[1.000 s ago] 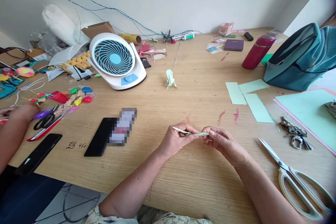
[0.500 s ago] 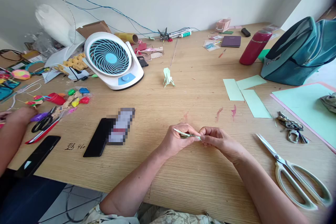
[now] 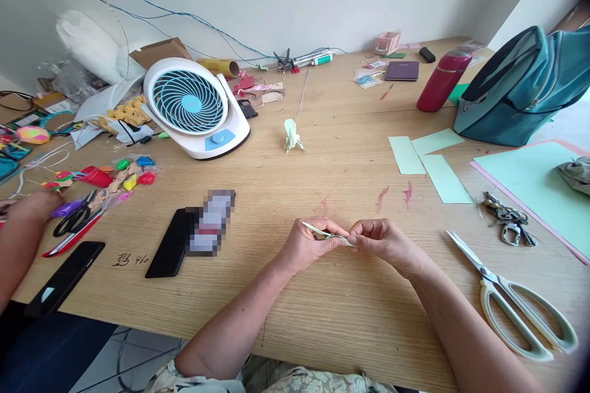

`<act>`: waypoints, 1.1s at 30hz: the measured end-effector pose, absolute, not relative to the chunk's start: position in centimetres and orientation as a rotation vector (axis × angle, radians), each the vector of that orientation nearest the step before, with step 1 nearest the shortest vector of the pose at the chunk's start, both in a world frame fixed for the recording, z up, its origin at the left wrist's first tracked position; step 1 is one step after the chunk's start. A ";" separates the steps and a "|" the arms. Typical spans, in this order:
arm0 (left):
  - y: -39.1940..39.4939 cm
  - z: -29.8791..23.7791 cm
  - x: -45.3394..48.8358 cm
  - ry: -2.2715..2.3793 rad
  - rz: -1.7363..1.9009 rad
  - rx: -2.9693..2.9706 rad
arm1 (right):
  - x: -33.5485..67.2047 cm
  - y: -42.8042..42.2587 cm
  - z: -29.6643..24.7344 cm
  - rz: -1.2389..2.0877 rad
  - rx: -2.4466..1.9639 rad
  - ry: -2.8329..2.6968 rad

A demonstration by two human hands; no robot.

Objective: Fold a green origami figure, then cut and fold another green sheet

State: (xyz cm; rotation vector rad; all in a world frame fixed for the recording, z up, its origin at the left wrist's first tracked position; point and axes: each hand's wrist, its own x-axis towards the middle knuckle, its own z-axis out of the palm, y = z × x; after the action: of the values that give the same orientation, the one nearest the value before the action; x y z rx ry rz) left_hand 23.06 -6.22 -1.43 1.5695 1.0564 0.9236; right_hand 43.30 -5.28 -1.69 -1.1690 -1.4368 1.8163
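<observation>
Paper (image 3: pixel 313 229) pinched between two hands over the desk

The left hand (image 3: pixel 305 247) held the pale green folded piece, its fingers closed to a pinch with the thumb below; one flat end stuck up out of the grip. The right hand (image 3: pixel 386 245) had thumb and fingertips drawn together at the other end, touching or nearly touching the left fingertips. How the folds ran there was hidden. The piece sat over the near middle of the desk (image 3: pixel 350 319), between the two hands; whether the hands rested on the wood could not be told.

Beyond them stood a small green paper figure (image 3: pixel 290 128). Three green paper strips (image 3: pixel 446 178) lay to the right, two of them meeting the third or nearly so. Nearer lay a bunch of keys (image 3: pixel 507 218) and open-handled scissors (image 3: pixel 493 279), blades pointing away to the left. On the left, a white fan (image 3: pixel 188 101) stood behind two phones (image 3: pixel 168 242), one partly overlapping the other. Another person's hand (image 3: pixel 39 204) rested at the far left.
</observation>
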 end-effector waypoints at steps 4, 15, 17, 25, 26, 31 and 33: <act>-6.2 -1.4 23.0 1.070 0.905 1.538 | 43.3 -5.3 -1.7 1.861 -1.157 -1.356; -6.3 -1.3 23.0 1.014 0.904 1.484 | 43.4 -5.5 -2.0 1.986 -1.058 -1.268; -6.3 -1.3 23.1 0.997 0.938 1.500 | 43.4 -5.4 -1.8 1.960 -1.064 -1.316; -6.0 -1.4 23.0 0.983 0.975 1.596 | 43.2 -5.3 -1.6 1.819 -1.121 -1.458; -6.0 -1.5 22.9 0.980 0.965 1.602 | 43.2 -5.3 -1.7 1.802 -1.134 -1.465; -5.8 -1.7 22.7 0.985 0.933 1.592 | 42.9 -5.5 -1.8 1.772 -1.148 -1.487; -5.8 -1.8 22.7 0.996 0.936 1.570 | 42.9 -5.5 -1.8 1.745 -1.154 -1.521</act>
State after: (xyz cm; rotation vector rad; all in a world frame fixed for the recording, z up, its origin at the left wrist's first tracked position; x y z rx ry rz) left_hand 22.68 -5.82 -1.80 1.5702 0.9963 0.9355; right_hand 42.86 -5.51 -1.85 -1.1539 -1.5210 1.7454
